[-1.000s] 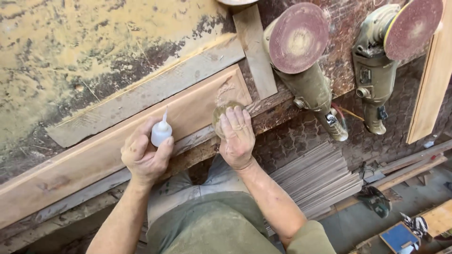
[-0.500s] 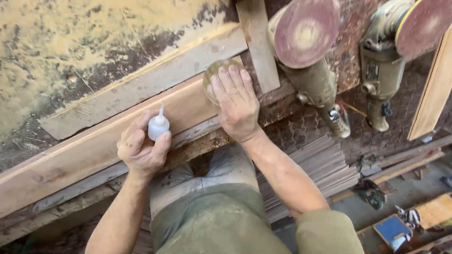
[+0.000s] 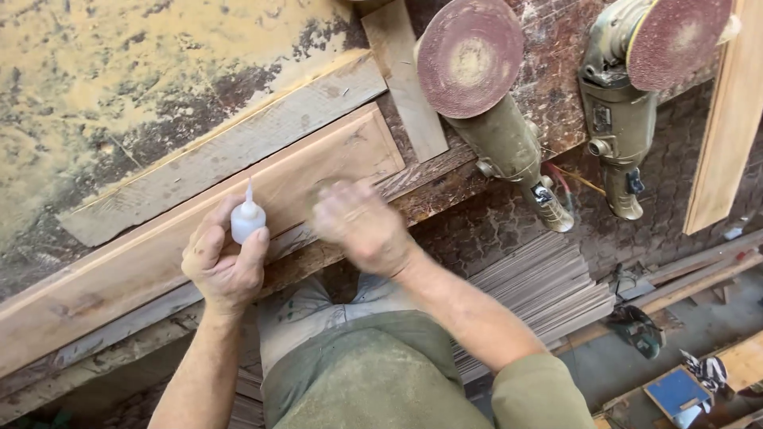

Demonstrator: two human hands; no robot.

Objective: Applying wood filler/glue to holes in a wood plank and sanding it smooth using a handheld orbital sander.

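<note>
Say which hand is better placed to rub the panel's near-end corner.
Probably the right hand: it lies on the wooden panel by that corner, blurred, over a round pad. The left hand grips a small white squeeze bottle.

L hand [image 3: 225, 266]: fist, fingers curled, thumb up | R hand [image 3: 358, 225]: palm down, blurred

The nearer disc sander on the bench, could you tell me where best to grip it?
Grip the disc sander by its long dusty body behind the disc, coming from the bench's front edge: the handle end overhangs toward you, while the red disc faces up.
</note>
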